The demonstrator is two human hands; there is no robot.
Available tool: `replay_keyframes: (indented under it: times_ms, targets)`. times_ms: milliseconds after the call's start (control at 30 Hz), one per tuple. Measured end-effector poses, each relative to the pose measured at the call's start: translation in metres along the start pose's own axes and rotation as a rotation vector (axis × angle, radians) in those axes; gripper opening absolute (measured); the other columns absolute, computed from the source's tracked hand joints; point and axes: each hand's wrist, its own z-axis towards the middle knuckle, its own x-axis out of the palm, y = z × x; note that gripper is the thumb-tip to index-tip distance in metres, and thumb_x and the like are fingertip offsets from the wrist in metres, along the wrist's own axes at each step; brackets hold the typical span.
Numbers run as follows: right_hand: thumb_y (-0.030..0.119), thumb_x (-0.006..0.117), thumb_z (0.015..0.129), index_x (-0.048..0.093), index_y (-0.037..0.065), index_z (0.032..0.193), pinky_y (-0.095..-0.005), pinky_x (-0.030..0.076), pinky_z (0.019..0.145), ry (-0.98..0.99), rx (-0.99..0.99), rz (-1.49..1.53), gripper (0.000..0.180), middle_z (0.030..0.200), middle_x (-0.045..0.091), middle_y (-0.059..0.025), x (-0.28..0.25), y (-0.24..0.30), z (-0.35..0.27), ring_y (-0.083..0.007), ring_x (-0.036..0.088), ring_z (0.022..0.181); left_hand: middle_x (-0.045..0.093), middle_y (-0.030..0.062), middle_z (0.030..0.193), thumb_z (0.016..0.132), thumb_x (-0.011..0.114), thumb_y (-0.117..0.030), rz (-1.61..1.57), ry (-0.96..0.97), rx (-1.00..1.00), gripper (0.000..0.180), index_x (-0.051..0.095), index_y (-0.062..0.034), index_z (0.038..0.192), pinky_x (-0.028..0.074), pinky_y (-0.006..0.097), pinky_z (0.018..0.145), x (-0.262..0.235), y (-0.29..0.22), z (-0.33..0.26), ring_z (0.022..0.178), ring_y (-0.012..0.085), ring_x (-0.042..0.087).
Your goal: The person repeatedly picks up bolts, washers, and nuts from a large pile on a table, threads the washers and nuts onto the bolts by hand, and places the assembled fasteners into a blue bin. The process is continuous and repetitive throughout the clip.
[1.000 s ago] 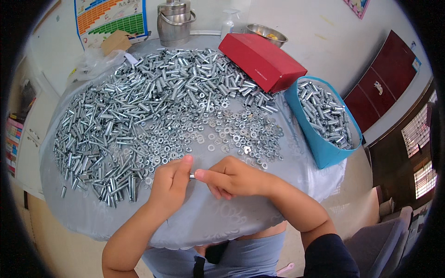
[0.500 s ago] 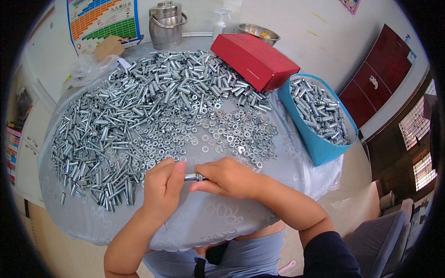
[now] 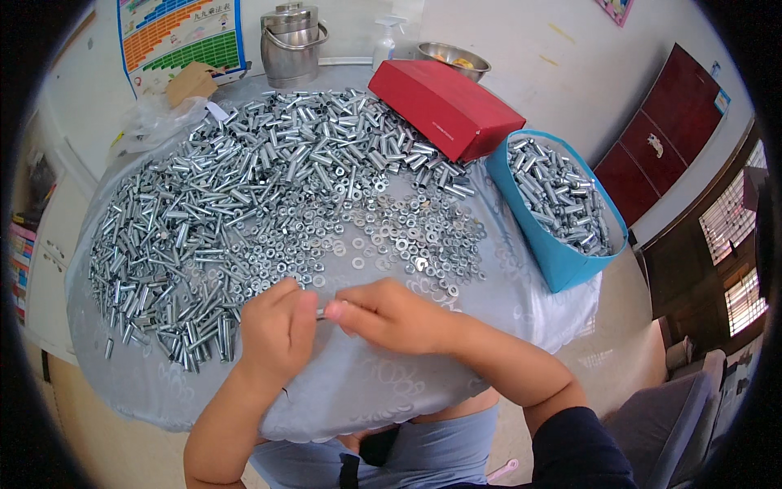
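My left hand [image 3: 277, 330] is closed around a metal sleeve anchor bolt [image 3: 322, 314] over the near edge of the table. Only a short shiny piece of it shows between my two hands; the rest is hidden in my fingers. At its right end, the thumb and fingers of my right hand [image 3: 391, 316] pinch the same bolt. Just beyond my hands lie loose washers and nuts [image 3: 358, 243]. A large heap of metal sleeves and bolts [image 3: 220, 187] spreads over the left and far parts of the table.
A blue bin [image 3: 562, 269] full of metal anchor pieces stands at the table's right edge, beside a red box [image 3: 448, 106]. Farther back are a steel pot [image 3: 291, 53], a spray bottle [image 3: 384, 45] and a metal bowl [image 3: 481, 65]. A plastic bag [image 3: 159, 126] lies far left.
My right hand has moved slightly left, closer to my left hand. Its fingers now cover the nut end, so less of the bolt shows between my hands.
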Motion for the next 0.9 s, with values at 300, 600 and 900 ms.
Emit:
replay_keyframes:
  times_ms: [300,600,900]
  targets:
    - [0.03,0.05,0.089,0.052,0.002,0.081,-0.0337,0.041,0.051,-0.12,0.069,-0.153,0.03,0.061,0.051,-0.0114,-0.011,0.001,-0.002,-0.0238,0.053,0.056,0.047,0.0117,0.06,0.095,0.037,-0.025,-0.23,0.023,-0.413,0.044,0.052,0.0031,0.065,0.035,0.033,0.056,0.006,0.002,0.002,0.057,0.0234,0.046]
    - [0.05,0.044,0.088,0.052,0.006,0.083,-0.0201,0.026,0.042,-0.692,-0.22,1.207,0.044,0.058,0.037,0.0033,-0.13,0.002,-0.026,-0.0081,0.034,0.049,0.046,0.0077,0.06,0.095,0.034,-0.028,-0.083,0.039,-0.341,0.048,0.055,0.0007,0.063,0.034,0.031,0.055,0.001,0.001,0.006,0.056,0.0186,0.043]
    - [0.042,0.048,0.091,0.049,0.01,0.082,-0.0192,0.025,0.042,-0.454,0.01,1.247,0.034,0.059,0.034,0.006,-0.123,-0.024,-0.016,-0.0059,0.033,0.052,0.046,0.0093,0.061,0.094,0.035,-0.025,-0.026,0.115,-0.38,0.045,0.054,0.0011,0.063,0.036,0.032,0.059,0.002,-0.001,0.007,0.059,0.0204,0.045]
